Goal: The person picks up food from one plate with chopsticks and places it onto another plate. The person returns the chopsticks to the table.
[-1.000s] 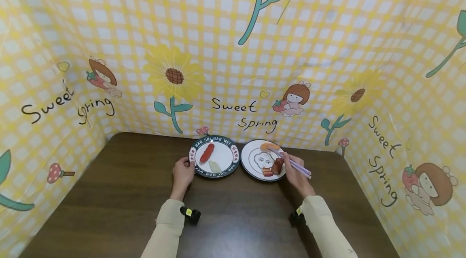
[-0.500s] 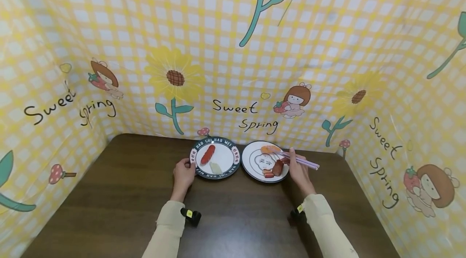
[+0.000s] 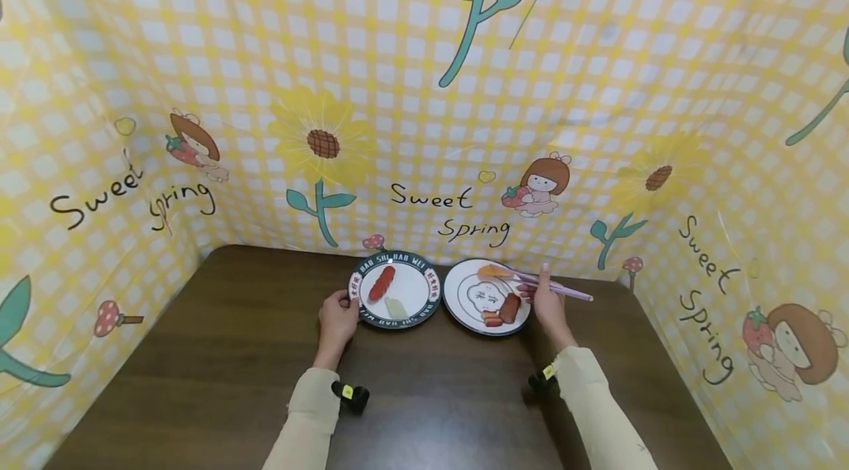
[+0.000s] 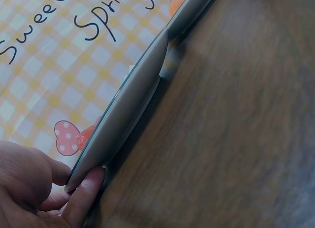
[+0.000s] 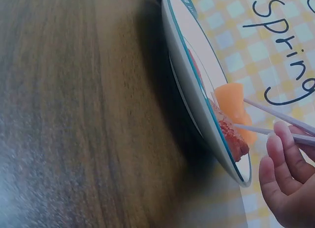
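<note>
In the head view my left hand [image 3: 338, 321] pinches the left rim of a dark-green-bordered plate [image 3: 418, 289]; the left wrist view has my thumb and fingers [image 4: 84, 196] at its edge. On that plate lie a scored red sausage [image 3: 381, 283] and a pale green piece [image 3: 395, 308]. My right hand [image 3: 549, 308] holds a pair of light purple chopsticks [image 3: 564, 290] over the white plate [image 3: 459, 293] beside it. Their tips are at an orange piece of food [image 5: 229, 97]. Whether they grip it, I cannot tell. Reddish-brown meat pieces [image 3: 510, 308] sit nearer my hand.
Both plates stand side by side near the far edge of a dark wooden table [image 3: 424, 396]. A yellow checked cloth [image 3: 424, 124] with printed flowers hangs behind and along both sides. Wrist cameras [image 3: 351, 396] sit on both my wrists.
My right hand has shifted slightly right, and the chopsticks' rear ends have swung right and away from me. Their tips stay by the orange piece. The left hand keeps its hold on the plate rim.
</note>
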`<move>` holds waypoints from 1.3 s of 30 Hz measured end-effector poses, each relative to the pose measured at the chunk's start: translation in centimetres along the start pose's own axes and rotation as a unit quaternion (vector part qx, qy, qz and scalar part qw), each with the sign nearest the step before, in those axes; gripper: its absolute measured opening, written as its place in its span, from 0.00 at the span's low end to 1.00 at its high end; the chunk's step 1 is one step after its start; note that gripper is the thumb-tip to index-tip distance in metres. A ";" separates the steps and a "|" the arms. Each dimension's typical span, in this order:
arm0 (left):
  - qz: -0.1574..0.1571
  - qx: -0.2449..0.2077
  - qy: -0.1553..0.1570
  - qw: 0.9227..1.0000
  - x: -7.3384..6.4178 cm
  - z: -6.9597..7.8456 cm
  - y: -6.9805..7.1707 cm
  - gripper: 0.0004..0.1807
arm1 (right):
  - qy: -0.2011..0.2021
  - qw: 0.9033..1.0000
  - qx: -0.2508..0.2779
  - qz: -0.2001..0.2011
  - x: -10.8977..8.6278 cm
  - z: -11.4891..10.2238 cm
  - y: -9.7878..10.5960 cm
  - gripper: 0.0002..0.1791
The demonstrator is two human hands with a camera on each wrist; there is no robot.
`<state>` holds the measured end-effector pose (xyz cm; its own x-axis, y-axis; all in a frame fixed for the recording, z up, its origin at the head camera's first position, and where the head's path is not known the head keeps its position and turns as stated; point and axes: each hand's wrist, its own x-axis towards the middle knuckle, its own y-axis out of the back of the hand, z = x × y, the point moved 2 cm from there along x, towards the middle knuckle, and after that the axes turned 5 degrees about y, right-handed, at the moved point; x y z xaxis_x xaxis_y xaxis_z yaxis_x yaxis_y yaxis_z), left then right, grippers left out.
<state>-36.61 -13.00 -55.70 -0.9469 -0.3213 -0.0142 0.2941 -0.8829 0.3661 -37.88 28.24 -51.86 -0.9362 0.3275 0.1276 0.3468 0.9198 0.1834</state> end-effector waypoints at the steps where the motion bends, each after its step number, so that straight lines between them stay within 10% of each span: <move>1: -0.001 -0.001 -0.001 1.000 0.0 0.0 0.0 0.19 | 0.001 1.000 -0.005 0.002 0.0 0.0 0.1 0.45; 22: -0.007 0.005 -0.001 1.000 -0.1 -0.4 -0.2 0.20 | 0.053 0.986 -0.027 -0.153 -0.9 -0.5 1.9 0.28; 30: 0.002 0.010 0.000 1.000 0.2 -0.4 0.0 0.20 | 0.226 0.947 -0.157 -0.164 -2.8 -1.7 1.0 0.23; 39: 0.004 0.010 0.001 1.000 0.1 -0.5 -0.2 0.20 | 0.312 0.916 -0.155 -0.198 -3.5 -0.8 -1.1 0.21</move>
<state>-36.66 -13.05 -56.26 -0.9443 -0.3289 -0.0138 0.2986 -0.8735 0.3846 -34.98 25.88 -51.69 -0.8105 -0.2940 0.5066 0.0779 0.8031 0.5907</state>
